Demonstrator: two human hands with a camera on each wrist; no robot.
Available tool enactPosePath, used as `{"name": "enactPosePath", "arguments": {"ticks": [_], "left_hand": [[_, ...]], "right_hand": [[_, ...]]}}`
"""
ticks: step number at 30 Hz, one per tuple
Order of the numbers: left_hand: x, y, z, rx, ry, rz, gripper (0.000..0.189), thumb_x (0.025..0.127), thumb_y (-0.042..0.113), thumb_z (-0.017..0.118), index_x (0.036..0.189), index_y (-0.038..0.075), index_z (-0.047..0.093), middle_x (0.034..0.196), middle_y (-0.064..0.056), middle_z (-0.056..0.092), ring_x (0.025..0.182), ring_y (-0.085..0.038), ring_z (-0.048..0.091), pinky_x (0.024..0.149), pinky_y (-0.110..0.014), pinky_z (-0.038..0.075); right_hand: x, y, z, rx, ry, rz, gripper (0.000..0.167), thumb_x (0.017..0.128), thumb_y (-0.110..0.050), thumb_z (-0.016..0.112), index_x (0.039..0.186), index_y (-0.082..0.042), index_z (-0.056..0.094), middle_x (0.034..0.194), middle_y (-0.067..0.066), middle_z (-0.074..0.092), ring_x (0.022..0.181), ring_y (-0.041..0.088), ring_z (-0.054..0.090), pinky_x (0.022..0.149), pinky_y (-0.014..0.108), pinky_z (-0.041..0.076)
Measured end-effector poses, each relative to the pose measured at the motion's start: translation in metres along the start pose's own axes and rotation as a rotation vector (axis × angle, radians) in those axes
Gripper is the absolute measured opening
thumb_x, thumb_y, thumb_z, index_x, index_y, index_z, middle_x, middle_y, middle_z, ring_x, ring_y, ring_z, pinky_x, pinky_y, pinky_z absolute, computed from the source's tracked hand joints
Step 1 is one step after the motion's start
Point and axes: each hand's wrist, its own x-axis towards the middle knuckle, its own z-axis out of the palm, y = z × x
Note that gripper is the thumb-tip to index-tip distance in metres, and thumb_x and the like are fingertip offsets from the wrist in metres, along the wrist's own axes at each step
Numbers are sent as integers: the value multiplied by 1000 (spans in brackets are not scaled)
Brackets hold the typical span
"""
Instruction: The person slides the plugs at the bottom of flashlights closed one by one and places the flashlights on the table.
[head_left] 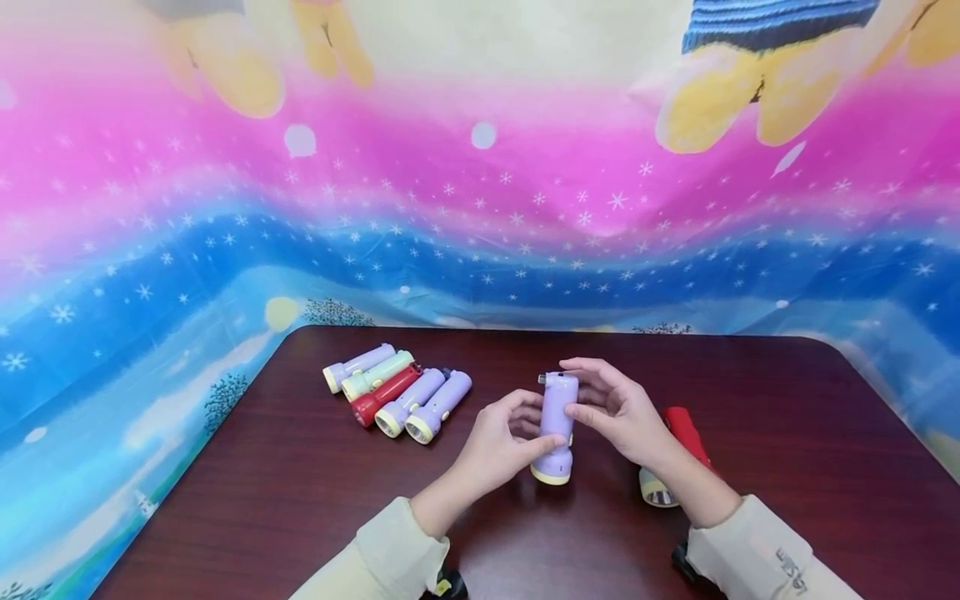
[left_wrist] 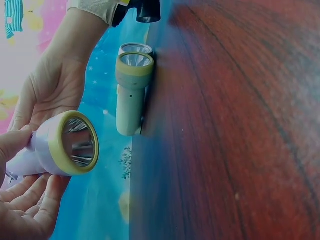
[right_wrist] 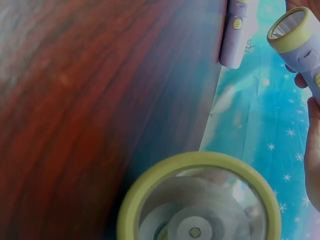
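Observation:
Both hands hold a purple flashlight (head_left: pixel 557 421) with its cream-rimmed head pointing down, over the middle of the table. My left hand (head_left: pixel 491 442) pinches it near the head, thumb in front and fingers behind. Around the upper body, my right hand (head_left: pixel 618 408) has its thumb at the front and fingers at the back. A small metal plug (head_left: pixel 542 378) sticks out sideways at the tail end. In the left wrist view the flashlight's yellow-rimmed lens (left_wrist: pixel 80 142) faces the camera; the right wrist view shows its head (right_wrist: pixel 290 32) from the other side.
Left of the hands, a slanted row has purple flashlights (head_left: pixel 438 408), a pale green flashlight (head_left: pixel 377 375) and a red flashlight (head_left: pixel 386 394). By the right forearm lie another red flashlight (head_left: pixel 686 433) and a yellow-rimmed flashlight (head_left: pixel 658 490), partly hidden. A printed cloth (head_left: pixel 480 208) hangs behind the table (head_left: pixel 247 492).

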Motion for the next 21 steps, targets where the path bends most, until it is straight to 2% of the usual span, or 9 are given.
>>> {"name": "enactPosePath", "arguments": {"ticks": [13, 21], "left_hand": [[-3, 0, 2, -32, -5, -1, 41, 82, 18, 82, 116, 4, 64, 104, -13, 75, 90, -20, 72, 78, -19, 57], [-3, 2, 2, -13, 3, 11, 41, 82, 19, 83, 115, 4, 64, 102, -12, 76, 88, -20, 73, 80, -22, 57]], "right_hand": [[-3, 1, -1, -25, -47, 17, 51, 87, 3, 71, 135, 1, 53, 121, -17, 61, 99, 5, 69, 83, 23, 59], [-2, 3, -1, -22, -51, 2, 52, 87, 4, 71, 136, -1, 54, 122, -16, 61, 99, 6, 69, 83, 24, 59]]}}
